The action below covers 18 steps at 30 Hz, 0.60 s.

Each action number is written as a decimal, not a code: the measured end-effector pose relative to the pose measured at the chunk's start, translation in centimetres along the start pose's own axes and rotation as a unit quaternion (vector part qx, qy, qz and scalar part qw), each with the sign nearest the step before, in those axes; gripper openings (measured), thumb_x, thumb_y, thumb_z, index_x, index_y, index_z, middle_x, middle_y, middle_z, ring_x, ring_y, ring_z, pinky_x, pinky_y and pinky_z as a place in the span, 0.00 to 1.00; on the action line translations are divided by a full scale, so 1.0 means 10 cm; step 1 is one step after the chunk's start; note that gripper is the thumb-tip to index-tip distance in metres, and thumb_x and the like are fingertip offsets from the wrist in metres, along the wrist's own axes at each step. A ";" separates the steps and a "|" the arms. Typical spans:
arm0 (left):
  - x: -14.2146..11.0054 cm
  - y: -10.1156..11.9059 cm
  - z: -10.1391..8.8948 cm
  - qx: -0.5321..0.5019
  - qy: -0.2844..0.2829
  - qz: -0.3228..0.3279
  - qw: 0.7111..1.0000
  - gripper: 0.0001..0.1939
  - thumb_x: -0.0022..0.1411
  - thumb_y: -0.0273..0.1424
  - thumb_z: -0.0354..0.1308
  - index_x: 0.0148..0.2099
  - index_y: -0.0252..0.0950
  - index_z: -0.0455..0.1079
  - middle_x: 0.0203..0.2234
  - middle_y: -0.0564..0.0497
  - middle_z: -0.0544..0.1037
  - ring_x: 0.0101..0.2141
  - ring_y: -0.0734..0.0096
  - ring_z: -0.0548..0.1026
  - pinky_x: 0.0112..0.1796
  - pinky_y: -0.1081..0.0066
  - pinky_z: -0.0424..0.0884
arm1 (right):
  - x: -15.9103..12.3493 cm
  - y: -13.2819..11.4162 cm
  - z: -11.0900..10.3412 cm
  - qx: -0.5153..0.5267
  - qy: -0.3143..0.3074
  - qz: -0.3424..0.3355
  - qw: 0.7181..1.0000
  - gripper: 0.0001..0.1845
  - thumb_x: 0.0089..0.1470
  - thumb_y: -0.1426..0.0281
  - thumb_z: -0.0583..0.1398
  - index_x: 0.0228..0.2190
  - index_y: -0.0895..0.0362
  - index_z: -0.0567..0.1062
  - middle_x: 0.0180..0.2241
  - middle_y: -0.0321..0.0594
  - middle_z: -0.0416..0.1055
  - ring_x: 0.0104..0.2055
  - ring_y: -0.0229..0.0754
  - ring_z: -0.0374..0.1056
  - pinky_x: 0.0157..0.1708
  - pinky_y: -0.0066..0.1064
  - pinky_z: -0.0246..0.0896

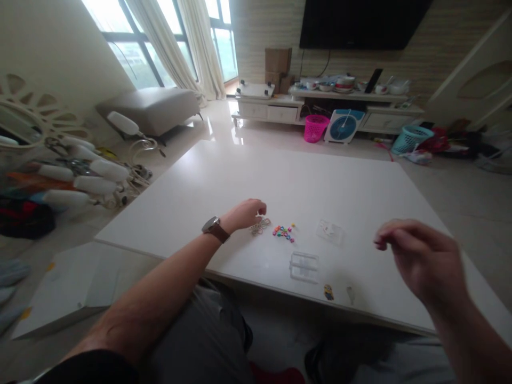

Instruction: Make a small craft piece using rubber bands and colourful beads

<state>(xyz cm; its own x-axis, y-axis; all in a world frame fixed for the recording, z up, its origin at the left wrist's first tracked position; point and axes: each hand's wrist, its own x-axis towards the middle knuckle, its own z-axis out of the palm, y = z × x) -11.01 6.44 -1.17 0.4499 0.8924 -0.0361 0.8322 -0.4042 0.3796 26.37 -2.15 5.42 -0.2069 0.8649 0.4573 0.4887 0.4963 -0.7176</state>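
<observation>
My left hand (pixel 253 211), with a watch on its wrist, reaches over the white table with its fingers curled down. Right under the fingertips lies a small heap of pale loops (pixel 260 226); whether they grip one is hidden. Just right of the heap are several colourful beads (pixel 283 233). My right hand (pixel 426 256) is raised over the table's right side, fingers bent and drawn together; anything in them cannot be made out. Between the hands lie a clear shallow box (pixel 328 232) with small pale pieces and a clear compartment case (pixel 304 266).
Close to the table's front edge (pixel 264 284) lie a yellow-and-blue cartoon figure (pixel 328 292) and a small pale object (pixel 350 294). A lamp with white shades (pixel 106 170) stands left of the table. Beyond it are a pink basket (pixel 316 129) and a blue fan (pixel 344 127).
</observation>
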 end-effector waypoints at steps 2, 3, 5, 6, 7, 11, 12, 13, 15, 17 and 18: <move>-0.01 -0.19 0.03 0.006 -0.017 -0.028 0.999 0.08 0.55 0.24 0.58 0.38 0.34 0.76 0.34 0.47 0.80 0.33 0.68 0.75 0.37 0.70 0.70 | 0.03 0.11 0.17 -0.030 -0.036 0.001 0.999 0.11 0.65 0.65 0.58 0.31 0.55 0.74 0.27 0.39 0.72 0.28 0.42 0.70 0.29 0.34 0.67; -0.01 -0.25 0.06 0.008 -0.030 -0.038 0.999 0.08 0.54 0.24 0.58 0.37 0.34 0.76 0.33 0.48 0.80 0.33 0.69 0.75 0.36 0.71 0.70 | 0.03 0.13 0.24 -0.065 -0.068 -0.007 0.996 0.08 0.62 0.66 0.60 0.31 0.54 0.74 0.28 0.39 0.73 0.29 0.43 0.70 0.30 0.35 0.67; -0.01 -0.31 0.11 0.005 -0.054 -0.058 0.997 0.09 0.53 0.24 0.58 0.37 0.35 0.77 0.32 0.49 0.81 0.31 0.70 0.75 0.35 0.73 0.70 | -0.02 0.11 0.33 -0.117 -0.117 -0.075 0.983 0.05 0.61 0.67 0.59 0.35 0.54 0.75 0.32 0.40 0.74 0.34 0.45 0.72 0.33 0.36 0.67; -0.01 -0.31 0.13 0.005 -0.063 -0.067 0.996 0.09 0.52 0.23 0.58 0.36 0.35 0.77 0.31 0.49 0.81 0.31 0.70 0.75 0.34 0.73 0.70 | -0.04 0.08 0.36 -0.132 -0.137 -0.101 0.976 0.05 0.61 0.69 0.58 0.38 0.54 0.75 0.35 0.42 0.74 0.37 0.46 0.72 0.36 0.37 0.68; 0.01 -0.31 0.15 0.005 -0.068 -0.074 0.995 0.10 0.51 0.22 0.57 0.35 0.35 0.77 0.30 0.50 0.81 0.30 0.71 0.75 0.33 0.74 0.70 | -0.07 0.04 0.38 -0.141 -0.151 -0.120 0.971 0.06 0.62 0.70 0.58 0.40 0.54 0.75 0.37 0.42 0.74 0.39 0.46 0.72 0.37 0.37 0.68; 0.06 -0.28 0.17 0.012 -0.075 -0.079 0.994 0.09 0.50 0.21 0.57 0.32 0.35 0.77 0.27 0.50 0.80 0.29 0.71 0.75 0.32 0.74 0.69 | -0.13 -0.11 0.38 -0.141 -0.191 -0.144 0.961 0.09 0.63 0.73 0.56 0.44 0.54 0.73 0.42 0.45 0.72 0.42 0.46 0.71 0.40 0.37 0.68; 0.07 -0.28 0.17 0.014 -0.076 -0.079 0.994 0.08 0.50 0.21 0.58 0.31 0.35 0.77 0.27 0.50 0.80 0.28 0.71 0.74 0.32 0.74 0.69 | -0.14 -0.12 0.37 -0.137 -0.193 -0.146 0.960 0.09 0.63 0.74 0.56 0.44 0.54 0.72 0.42 0.45 0.72 0.42 0.46 0.71 0.40 0.37 0.68; 0.07 -0.27 0.16 0.015 -0.076 -0.078 0.994 0.08 0.50 0.22 0.58 0.31 0.35 0.77 0.26 0.50 0.80 0.28 0.71 0.74 0.32 0.74 0.68 | -0.14 -0.13 0.36 -0.135 -0.194 -0.148 0.960 0.09 0.63 0.74 0.56 0.44 0.54 0.72 0.42 0.45 0.72 0.42 0.46 0.71 0.40 0.37 0.68; 0.06 -0.26 0.13 0.019 -0.075 -0.076 0.994 0.07 0.52 0.23 0.58 0.31 0.35 0.77 0.26 0.50 0.80 0.28 0.71 0.74 0.31 0.74 0.68 | -0.15 -0.11 0.35 -0.134 -0.197 -0.145 0.960 0.09 0.63 0.74 0.56 0.44 0.54 0.72 0.42 0.45 0.72 0.42 0.46 0.71 0.40 0.37 0.68; 0.05 -0.24 0.08 0.022 -0.064 -0.071 0.995 0.07 0.55 0.25 0.58 0.31 0.35 0.78 0.27 0.49 0.81 0.28 0.71 0.75 0.32 0.73 0.68 | -0.16 -0.07 0.35 -0.139 -0.201 -0.139 0.960 0.09 0.63 0.74 0.55 0.43 0.54 0.72 0.42 0.45 0.72 0.41 0.46 0.70 0.39 0.37 0.68; 0.04 -0.22 0.06 0.023 -0.056 -0.069 0.996 0.07 0.56 0.26 0.58 0.32 0.35 0.78 0.27 0.48 0.81 0.29 0.70 0.75 0.33 0.73 0.69 | -0.16 -0.05 0.36 -0.141 -0.203 -0.135 0.959 0.08 0.63 0.74 0.55 0.43 0.54 0.72 0.42 0.45 0.72 0.41 0.46 0.70 0.39 0.37 0.68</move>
<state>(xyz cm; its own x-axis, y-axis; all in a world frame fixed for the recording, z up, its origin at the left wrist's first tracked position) -12.48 7.59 -2.58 0.3622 0.9126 -0.1893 0.9013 -0.2912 0.3207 23.42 -3.53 3.17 -0.6435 0.6940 0.3228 0.5692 0.7159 -0.4043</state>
